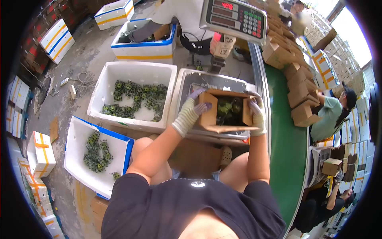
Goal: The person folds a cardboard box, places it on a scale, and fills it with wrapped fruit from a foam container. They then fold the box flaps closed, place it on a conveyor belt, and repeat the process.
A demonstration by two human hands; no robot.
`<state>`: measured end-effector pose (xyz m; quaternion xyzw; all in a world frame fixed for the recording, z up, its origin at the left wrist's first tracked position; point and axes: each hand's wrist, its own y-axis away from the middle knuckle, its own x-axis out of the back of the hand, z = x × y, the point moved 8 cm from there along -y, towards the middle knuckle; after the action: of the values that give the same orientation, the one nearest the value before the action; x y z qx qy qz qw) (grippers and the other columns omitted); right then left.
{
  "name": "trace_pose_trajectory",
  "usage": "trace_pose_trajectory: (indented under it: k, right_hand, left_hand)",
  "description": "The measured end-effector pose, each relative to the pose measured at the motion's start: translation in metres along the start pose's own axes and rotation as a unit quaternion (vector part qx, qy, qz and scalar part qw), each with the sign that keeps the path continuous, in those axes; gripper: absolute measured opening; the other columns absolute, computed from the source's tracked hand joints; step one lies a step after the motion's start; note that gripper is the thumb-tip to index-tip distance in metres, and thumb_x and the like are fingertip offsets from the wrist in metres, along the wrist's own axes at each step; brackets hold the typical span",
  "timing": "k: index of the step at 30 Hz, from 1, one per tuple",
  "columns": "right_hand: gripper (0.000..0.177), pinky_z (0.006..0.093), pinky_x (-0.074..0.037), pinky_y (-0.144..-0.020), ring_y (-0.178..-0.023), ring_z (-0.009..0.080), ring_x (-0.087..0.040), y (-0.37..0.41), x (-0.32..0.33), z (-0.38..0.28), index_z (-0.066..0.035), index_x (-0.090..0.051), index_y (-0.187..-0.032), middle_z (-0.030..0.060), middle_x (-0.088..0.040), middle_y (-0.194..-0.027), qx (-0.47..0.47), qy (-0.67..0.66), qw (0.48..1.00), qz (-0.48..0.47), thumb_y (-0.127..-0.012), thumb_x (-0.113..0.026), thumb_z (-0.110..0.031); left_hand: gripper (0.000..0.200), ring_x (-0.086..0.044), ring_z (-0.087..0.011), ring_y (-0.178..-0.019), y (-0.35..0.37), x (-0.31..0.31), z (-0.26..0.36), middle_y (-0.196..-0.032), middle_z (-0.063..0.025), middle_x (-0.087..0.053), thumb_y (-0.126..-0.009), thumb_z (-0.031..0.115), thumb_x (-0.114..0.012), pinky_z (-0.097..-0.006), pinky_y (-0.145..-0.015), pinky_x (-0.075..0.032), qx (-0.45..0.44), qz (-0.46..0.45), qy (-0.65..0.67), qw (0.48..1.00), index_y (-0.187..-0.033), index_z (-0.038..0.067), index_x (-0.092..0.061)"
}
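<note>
**Box on scale, both hands gripping**

Box (209, 115) sits on the pan (199, 81) of a scale, flaps open, green fruit (227, 107) inside. L hand (191, 111), gloved, wraps the left wall w/ fingers hooked over the top edge. R hand (256, 113), also gloved, clamps the right flap. Both are closed on the box, neither free.

Doing it well, my read: hand weight on the box would skew the readout (234, 16), so grip light or let go before trusting the red digits (too blurred to read here). Keep the box square mid-pan, w/ flaps clear of the pan rim and the readout post. Fruit should sit low enough for the flaps to fold.

Around: a white foam bin (135, 67) w/ more green fruit is just left of the pan. A 2nd bin (77, 135) by the left knee is part filled. A green belt (284, 151) runs along the right, w/ cartons (298, 85) in a row further up. A co-worker (328, 113) in a cap works the belt's far side.

In the way: the readout overhangs the pan's far end, and a metal rail (259, 75) stands btwn pan and belt. The bins crowd the left side.
</note>
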<state>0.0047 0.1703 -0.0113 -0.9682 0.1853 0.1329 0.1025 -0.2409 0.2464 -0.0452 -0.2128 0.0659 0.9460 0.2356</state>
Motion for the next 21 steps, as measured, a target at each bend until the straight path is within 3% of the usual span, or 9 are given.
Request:
trace_pose_trajectory:
  k: [1, 3, 6, 10, 12, 15, 18, 21]
  right_hand:
    - [0.042, 0.0357, -0.037, -0.107, -0.117, 0.0241, -0.052, -0.002, -0.015, -0.016, -0.002, -0.052, -0.125, 0.0147, -0.056, -0.126, 0.061, -0.072, 0.994, -0.064, -0.085, -0.060, -0.009]
    - [0.052, 0.0387, -0.035, -0.108, -0.122, 0.0281, -0.047, 0.005, -0.025, -0.039, -0.002, -0.047, -0.132, 0.0178, -0.050, -0.133, 0.033, -0.181, 0.980, -0.072, -0.087, -0.063, -0.023]
    - [0.061, 0.0439, -0.034, -0.109, -0.125, 0.0299, -0.044, 0.003, -0.007, -0.048, -0.004, -0.047, -0.133, 0.0171, -0.047, -0.136, 0.057, -0.150, 0.985, -0.064, -0.086, -0.063, -0.040]
    - [0.050, 0.0456, -0.037, -0.107, -0.124, 0.0315, -0.046, 0.007, 0.016, -0.021, -0.005, -0.052, -0.127, 0.0160, -0.052, -0.130, -0.012, -0.272, 0.962, -0.025, -0.089, -0.060, -0.037]
    - [0.049, 0.0464, -0.039, -0.106, -0.122, 0.0318, -0.048, 0.008, 0.016, -0.006, -0.005, -0.052, -0.126, 0.0159, -0.053, -0.129, -0.050, -0.299, 0.952, -0.038, -0.090, -0.059, -0.036]
    - [0.046, 0.0477, -0.044, -0.102, -0.118, 0.0321, -0.053, 0.012, 0.012, 0.004, -0.003, -0.051, -0.126, 0.0178, -0.054, -0.128, -0.071, -0.325, 0.943, -0.027, -0.091, -0.058, -0.032]
    - [0.043, 0.0489, -0.046, -0.100, -0.115, 0.0327, -0.055, 0.008, 0.016, 0.012, -0.001, -0.050, -0.126, 0.0190, -0.054, -0.127, -0.077, -0.324, 0.943, -0.010, -0.091, -0.056, -0.025]
    - [0.044, 0.0493, -0.047, -0.099, -0.116, 0.0329, -0.054, 0.004, 0.016, 0.018, -0.001, -0.049, -0.128, 0.0189, -0.054, -0.126, -0.104, -0.328, 0.939, 0.011, -0.091, -0.057, -0.024]
  left_hand:
    - [0.066, -0.053, -0.0169, -0.106, 0.003, -0.003, 0.012, -0.114, -0.0078, -0.055, -0.076, 0.022, -0.078, -0.0286, -0.091, -0.046, -0.020, 0.003, -0.016, 1.000, -0.132, 0.002, -0.048]
    - [0.069, -0.054, -0.0165, -0.106, 0.011, -0.007, 0.018, -0.116, -0.0079, -0.056, -0.077, 0.021, -0.077, -0.0287, -0.093, -0.046, 0.021, -0.021, 0.079, 0.996, -0.135, 0.002, -0.045]
    - [0.074, -0.054, -0.0172, -0.107, 0.012, -0.008, 0.022, -0.119, -0.0086, -0.056, -0.077, 0.022, -0.076, -0.0304, -0.094, -0.046, 0.025, -0.057, 0.129, 0.990, -0.139, 0.002, -0.040]
    - [0.075, -0.056, -0.0182, -0.106, 0.013, -0.002, 0.021, -0.118, -0.0088, -0.057, -0.075, 0.025, -0.077, -0.0324, -0.091, -0.049, 0.022, -0.059, 0.151, 0.987, -0.138, 0.004, -0.041]
    - [0.075, -0.059, -0.0187, -0.103, 0.012, 0.001, 0.021, -0.115, -0.0081, -0.058, -0.073, 0.032, -0.080, -0.0345, -0.085, -0.054, 0.016, -0.055, 0.144, 0.988, -0.134, 0.006, -0.046]
    - [0.073, -0.059, -0.0188, -0.102, 0.012, 0.002, 0.027, -0.114, -0.0084, -0.058, -0.073, 0.031, -0.081, -0.0344, -0.085, -0.054, 0.010, -0.060, 0.147, 0.987, -0.131, 0.004, -0.047]
    - [0.074, -0.055, -0.0203, -0.110, 0.013, 0.001, 0.030, -0.119, -0.0102, -0.056, -0.076, 0.021, -0.075, -0.0335, -0.095, -0.046, 0.021, -0.065, 0.171, 0.983, -0.138, 0.003, -0.040]
    - [0.072, -0.054, -0.0204, -0.110, 0.009, 0.004, 0.029, -0.119, -0.0102, -0.056, -0.076, 0.020, -0.074, -0.0339, -0.095, -0.046, 0.012, -0.051, 0.175, 0.983, -0.138, 0.002, -0.040]
